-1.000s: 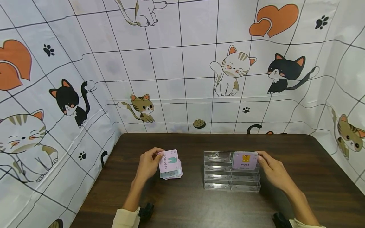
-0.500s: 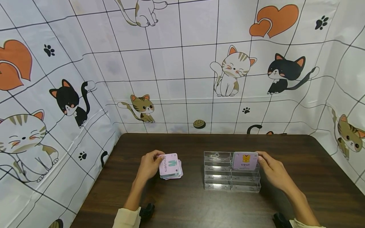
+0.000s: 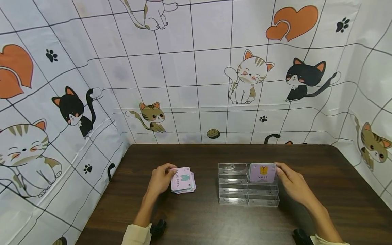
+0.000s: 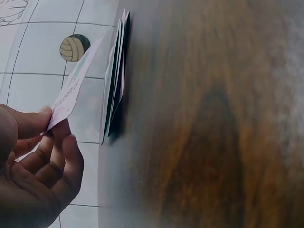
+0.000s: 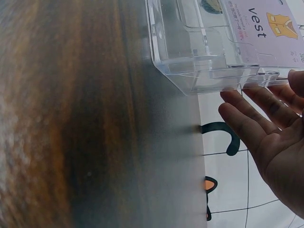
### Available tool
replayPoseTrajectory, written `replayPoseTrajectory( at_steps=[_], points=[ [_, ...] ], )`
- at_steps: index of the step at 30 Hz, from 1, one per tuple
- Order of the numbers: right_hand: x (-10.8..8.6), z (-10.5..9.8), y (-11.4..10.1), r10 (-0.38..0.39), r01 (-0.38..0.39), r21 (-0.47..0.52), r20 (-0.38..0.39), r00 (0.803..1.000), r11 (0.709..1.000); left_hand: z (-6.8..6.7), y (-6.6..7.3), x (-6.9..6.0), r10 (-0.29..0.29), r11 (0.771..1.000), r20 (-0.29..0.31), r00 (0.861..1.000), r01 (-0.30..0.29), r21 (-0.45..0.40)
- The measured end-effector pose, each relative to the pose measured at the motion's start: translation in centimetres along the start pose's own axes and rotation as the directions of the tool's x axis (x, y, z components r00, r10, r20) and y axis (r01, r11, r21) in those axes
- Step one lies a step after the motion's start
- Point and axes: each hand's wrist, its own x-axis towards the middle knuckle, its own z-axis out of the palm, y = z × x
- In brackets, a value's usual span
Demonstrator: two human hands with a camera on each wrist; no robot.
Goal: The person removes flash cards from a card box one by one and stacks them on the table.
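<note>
The left hand (image 3: 160, 180) pinches a pink "trousers" card (image 3: 181, 179) by its left edge; in the left wrist view this card (image 4: 71, 92) is tilted above a pile of cards (image 4: 114, 80), apart from it. A clear tiered rack (image 3: 233, 190) stands to the right, with a purple "vest" card (image 3: 262, 173) in its top right compartment. The right hand (image 3: 293, 182) is at the rack's upper right side, beside that card. In the right wrist view the right hand (image 5: 278, 128) has its fingers extended against the rack's (image 5: 190, 78) side, thumb near the vest card's (image 5: 266, 33) edge.
The dark wooden table (image 3: 202, 221) reaches back to a white cloth (image 3: 211, 68) printed with cats, hearts and grid lines. Black straps (image 3: 158, 228) are on both wrists.
The trousers card has come down and tipped toward the pile, with the left hand slightly lower. The right hand and the rack have not visibly moved.
</note>
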Motion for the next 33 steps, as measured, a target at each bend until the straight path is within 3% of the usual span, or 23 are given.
replayPoseTrajectory(
  at_steps=[10,20,33],
  points=[
    [0.0,0.0,0.1,-0.016,0.016,-0.006,-0.001,1.0,1.0,0.0,0.3,0.0,-0.018,1.0,0.009,1.0,0.018,0.013],
    [0.1,0.0,0.1,-0.003,0.003,-0.015,0.004,1.0,1.0,-0.2,0.9,-0.4,-0.035,0.989,-0.011,0.999,0.036,0.145],
    [0.1,0.0,0.0,-0.011,0.01,-0.036,-0.015,1.0,0.999,-0.5,1.6,-0.6,-0.022,0.993,-0.021,1.0,0.024,0.115]
  ],
)
